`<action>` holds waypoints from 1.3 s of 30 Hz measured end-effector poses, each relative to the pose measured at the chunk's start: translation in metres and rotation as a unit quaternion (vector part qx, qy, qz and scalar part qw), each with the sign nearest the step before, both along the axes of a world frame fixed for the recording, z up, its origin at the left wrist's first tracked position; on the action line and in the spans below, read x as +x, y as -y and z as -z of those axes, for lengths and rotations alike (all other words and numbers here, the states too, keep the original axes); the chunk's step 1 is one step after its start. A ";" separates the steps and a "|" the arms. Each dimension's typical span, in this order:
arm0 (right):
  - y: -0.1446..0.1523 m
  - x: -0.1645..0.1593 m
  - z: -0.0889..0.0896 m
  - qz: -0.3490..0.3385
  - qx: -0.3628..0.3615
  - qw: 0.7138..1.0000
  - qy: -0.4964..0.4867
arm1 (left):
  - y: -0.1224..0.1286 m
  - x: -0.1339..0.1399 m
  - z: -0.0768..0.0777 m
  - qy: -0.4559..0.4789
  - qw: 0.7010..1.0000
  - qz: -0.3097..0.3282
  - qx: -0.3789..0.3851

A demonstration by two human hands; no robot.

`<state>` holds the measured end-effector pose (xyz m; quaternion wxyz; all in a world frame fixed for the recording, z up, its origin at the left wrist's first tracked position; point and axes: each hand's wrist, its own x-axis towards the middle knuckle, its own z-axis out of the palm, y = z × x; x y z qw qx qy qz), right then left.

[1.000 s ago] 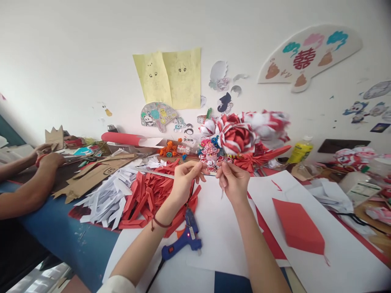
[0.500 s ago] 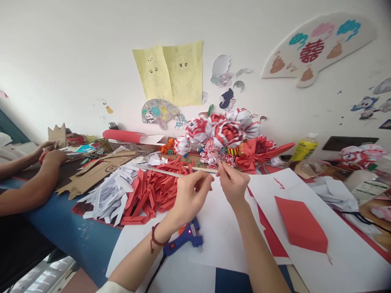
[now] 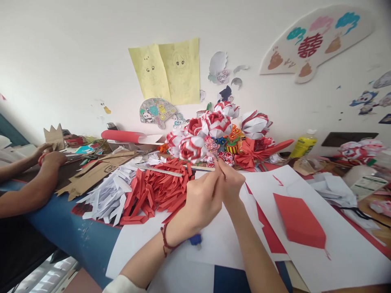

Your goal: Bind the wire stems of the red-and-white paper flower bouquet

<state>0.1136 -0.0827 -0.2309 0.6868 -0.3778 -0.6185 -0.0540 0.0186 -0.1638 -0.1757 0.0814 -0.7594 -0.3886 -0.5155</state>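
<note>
Red-and-white folded paper flowers (image 3: 216, 123) stand in a spreading bunch above my hands. My right hand (image 3: 233, 179) is closed, pinching their thin stems low down. Against it, my left hand (image 3: 203, 199) is closed too, its fingertips gathered at the same stems; the grip itself is partly hidden. Below my left wrist the blue tip of a glue gun (image 3: 196, 240) shows, the rest covered by my forearm. Left of my hands lie piles of red folded paper strips (image 3: 161, 183) and white paper strips (image 3: 108, 195).
White sheets (image 3: 201, 264) cover the table before me, with a red paper piece (image 3: 301, 219) at right. Torn cardboard (image 3: 91, 173) lies left, near a co-worker's hands (image 3: 50, 154). A yellow bottle (image 3: 304, 144) and a red paper bow (image 3: 249, 152) stand at the back.
My left hand has moved right to meet my right hand at the stems. The flower bunch has turned and spread, and my left forearm now covers most of the glue gun.
</note>
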 end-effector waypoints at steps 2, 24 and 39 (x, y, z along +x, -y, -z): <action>0.003 0.000 -0.009 -0.034 -0.036 0.997 -0.061 | -0.001 -0.007 -0.002 0.025 0.999 -0.009 -0.020; 0.009 0.008 -0.029 -0.475 -0.231 0.765 -0.367 | -0.017 -0.044 -0.012 0.104 0.986 0.023 -0.132; 0.011 0.016 -0.022 -0.203 -0.087 0.968 -0.121 | 0.002 -0.033 -0.012 0.026 0.998 -0.057 -0.020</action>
